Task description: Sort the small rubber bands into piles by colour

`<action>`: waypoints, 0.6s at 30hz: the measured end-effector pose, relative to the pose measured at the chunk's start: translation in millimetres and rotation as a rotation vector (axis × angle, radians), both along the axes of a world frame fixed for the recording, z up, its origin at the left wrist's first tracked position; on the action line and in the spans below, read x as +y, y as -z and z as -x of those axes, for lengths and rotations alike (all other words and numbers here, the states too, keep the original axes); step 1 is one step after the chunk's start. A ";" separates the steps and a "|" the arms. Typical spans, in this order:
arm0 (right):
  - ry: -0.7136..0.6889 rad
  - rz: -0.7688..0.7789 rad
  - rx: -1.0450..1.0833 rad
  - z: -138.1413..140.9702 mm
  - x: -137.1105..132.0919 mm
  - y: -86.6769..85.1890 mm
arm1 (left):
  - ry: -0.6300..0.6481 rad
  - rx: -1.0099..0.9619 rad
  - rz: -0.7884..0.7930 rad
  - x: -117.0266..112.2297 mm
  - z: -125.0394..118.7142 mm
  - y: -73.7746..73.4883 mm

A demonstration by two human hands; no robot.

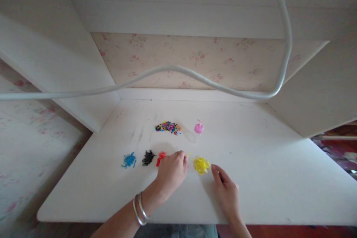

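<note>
My left hand (173, 169) is closed in a pinch over the table, with a bit of a yellow rubber band (189, 154) showing at its fingertips. It partly covers the red rubber bands (161, 157), and a trace of pink shows below its fingers. To its right lies a pile of yellow rubber bands (201, 165). My right hand (226, 187) is at that pile's right edge, thumb and forefinger pressed together; what they hold is too small to make out. Piles of black rubber bands (148, 157) and blue rubber bands (129, 160) lie farther left.
Mixed-colour rubber bands (168, 127) lie in a heap farther back on the white table (251, 156). Beside them is a round pink thing (199, 128) with a small stalk. A white cable (178, 68) hangs across the view, before the shelf's side panels.
</note>
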State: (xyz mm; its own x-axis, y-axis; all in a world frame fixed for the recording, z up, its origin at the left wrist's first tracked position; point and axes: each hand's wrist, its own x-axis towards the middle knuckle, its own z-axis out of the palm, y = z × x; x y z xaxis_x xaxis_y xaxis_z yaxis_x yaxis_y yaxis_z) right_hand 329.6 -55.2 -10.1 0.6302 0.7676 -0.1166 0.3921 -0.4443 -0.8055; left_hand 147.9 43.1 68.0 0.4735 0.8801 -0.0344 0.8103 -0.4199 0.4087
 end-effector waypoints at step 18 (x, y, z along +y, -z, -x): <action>-0.030 -0.034 0.019 1.8 -2.1 -3.6 | 0.100 0.096 -0.057 -37.8 -15.2 15.3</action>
State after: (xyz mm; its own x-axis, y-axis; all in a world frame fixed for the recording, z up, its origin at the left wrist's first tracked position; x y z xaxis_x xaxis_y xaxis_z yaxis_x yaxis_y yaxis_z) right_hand 327.8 -57.2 -6.5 0.6048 0.7898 -0.1021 0.3895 -0.4052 -0.8271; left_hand 163.1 5.2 52.6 0.5560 0.8305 -0.0354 0.7975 -0.5209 0.3044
